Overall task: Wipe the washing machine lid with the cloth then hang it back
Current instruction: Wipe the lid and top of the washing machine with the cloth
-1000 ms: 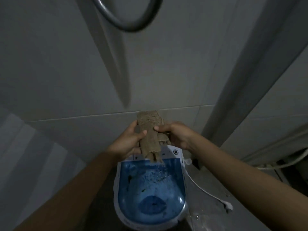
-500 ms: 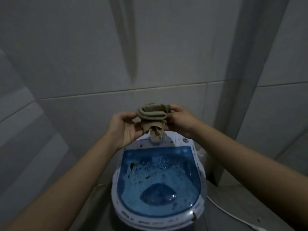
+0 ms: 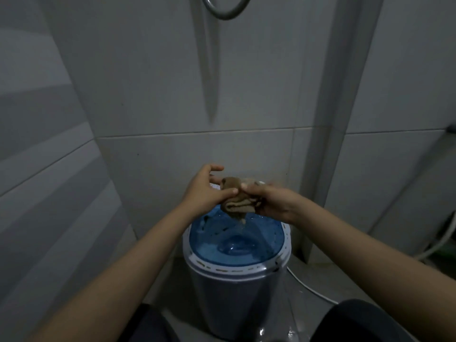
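Observation:
A small washing machine stands against the tiled wall, its translucent blue lid (image 3: 237, 245) closed and marked with dark specks. Just above the lid's far edge I hold a bunched brown cloth (image 3: 237, 201) between both hands. My left hand (image 3: 204, 191) pinches its left side with thumb and fingers, the upper fingers spread. My right hand (image 3: 269, 201) grips its right side. A frayed end of the cloth dangles close over the lid.
A grey curved hose or ring (image 3: 225, 8) hangs at the top of the wall. A vertical pipe or corner column (image 3: 330, 134) runs down on the right. A white cable (image 3: 311, 290) lies on the floor right of the machine. My dark-clothed knees (image 3: 357, 322) are at the bottom.
The cloth has gone from hanging open to a folded bundle and has come down close to the lid. The view has pulled back, showing the machine's body.

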Demonstrator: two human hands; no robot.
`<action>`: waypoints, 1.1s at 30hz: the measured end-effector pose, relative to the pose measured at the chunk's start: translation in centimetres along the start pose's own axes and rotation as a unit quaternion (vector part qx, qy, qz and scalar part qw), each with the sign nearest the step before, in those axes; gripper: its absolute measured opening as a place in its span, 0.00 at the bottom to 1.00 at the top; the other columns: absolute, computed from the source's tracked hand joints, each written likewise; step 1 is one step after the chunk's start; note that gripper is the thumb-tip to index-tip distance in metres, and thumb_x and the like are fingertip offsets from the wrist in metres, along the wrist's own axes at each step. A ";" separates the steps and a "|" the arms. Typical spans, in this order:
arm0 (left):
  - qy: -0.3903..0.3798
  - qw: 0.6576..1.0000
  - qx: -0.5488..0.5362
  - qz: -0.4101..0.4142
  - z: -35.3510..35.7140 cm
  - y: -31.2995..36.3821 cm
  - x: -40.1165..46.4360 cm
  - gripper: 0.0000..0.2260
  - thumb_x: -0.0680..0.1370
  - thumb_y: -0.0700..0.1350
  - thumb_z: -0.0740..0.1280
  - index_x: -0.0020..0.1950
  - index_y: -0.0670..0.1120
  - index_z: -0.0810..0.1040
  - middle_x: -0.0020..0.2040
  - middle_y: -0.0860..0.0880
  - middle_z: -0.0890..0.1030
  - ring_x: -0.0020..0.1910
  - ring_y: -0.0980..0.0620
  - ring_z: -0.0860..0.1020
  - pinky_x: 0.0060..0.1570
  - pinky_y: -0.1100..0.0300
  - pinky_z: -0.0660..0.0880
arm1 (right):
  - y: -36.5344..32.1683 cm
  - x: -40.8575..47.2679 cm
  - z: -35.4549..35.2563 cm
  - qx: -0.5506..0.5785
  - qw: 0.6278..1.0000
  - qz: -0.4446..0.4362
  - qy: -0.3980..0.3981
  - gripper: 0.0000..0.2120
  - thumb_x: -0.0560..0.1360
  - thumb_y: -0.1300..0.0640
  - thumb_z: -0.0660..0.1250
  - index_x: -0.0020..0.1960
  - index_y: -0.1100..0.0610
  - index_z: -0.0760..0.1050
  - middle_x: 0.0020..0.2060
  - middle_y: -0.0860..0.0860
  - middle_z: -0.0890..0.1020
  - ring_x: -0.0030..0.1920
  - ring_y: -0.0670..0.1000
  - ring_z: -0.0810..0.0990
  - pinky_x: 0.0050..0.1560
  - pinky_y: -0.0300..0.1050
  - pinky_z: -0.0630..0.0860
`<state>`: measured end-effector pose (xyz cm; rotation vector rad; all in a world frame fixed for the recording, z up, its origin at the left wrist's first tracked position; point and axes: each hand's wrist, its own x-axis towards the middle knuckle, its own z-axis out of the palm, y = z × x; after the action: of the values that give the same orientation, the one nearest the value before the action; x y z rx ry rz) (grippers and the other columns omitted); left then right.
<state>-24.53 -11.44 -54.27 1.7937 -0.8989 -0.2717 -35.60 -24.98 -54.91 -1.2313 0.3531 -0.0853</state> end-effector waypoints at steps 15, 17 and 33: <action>-0.179 0.931 0.318 -0.030 -4.1 -11.7 -5.3 0.62 0.55 0.69 0.73 0.76 0.52 0.39 0.78 0.48 0.43 0.77 0.47 0.43 0.72 0.43 0.42 | 0.5 8.1 3.9 -0.483 0.836 -0.211 0.152 0.13 0.67 0.74 0.62 0.35 0.59 0.63 0.31 0.51 0.71 0.34 0.54 0.70 0.35 0.44 0.69; -0.206 0.919 0.334 -0.041 -4.1 -13.0 -5.3 0.64 0.55 0.69 0.73 0.76 0.53 0.34 0.78 0.49 0.37 0.75 0.49 0.36 0.71 0.44 0.37 | 0.7 10.5 4.3 -0.549 0.793 -0.226 0.137 0.06 0.67 0.73 0.62 0.39 0.65 0.68 0.33 0.57 0.76 0.35 0.57 0.74 0.36 0.48 0.66; -0.269 0.908 0.313 -0.076 -3.1 -16.8 -2.9 0.71 0.47 0.76 0.69 0.72 0.53 0.25 0.75 0.50 0.28 0.73 0.49 0.29 0.73 0.39 0.39 | 4.6 17.6 4.3 -0.693 0.710 -0.120 0.036 0.19 0.67 0.69 0.64 0.57 0.63 0.71 0.54 0.60 0.78 0.53 0.62 0.75 0.46 0.50 0.71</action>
<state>-17.32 -4.63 -68.50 2.4509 -1.3389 -0.6592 -18.21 -24.01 -61.78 -2.8036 0.2997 -0.0875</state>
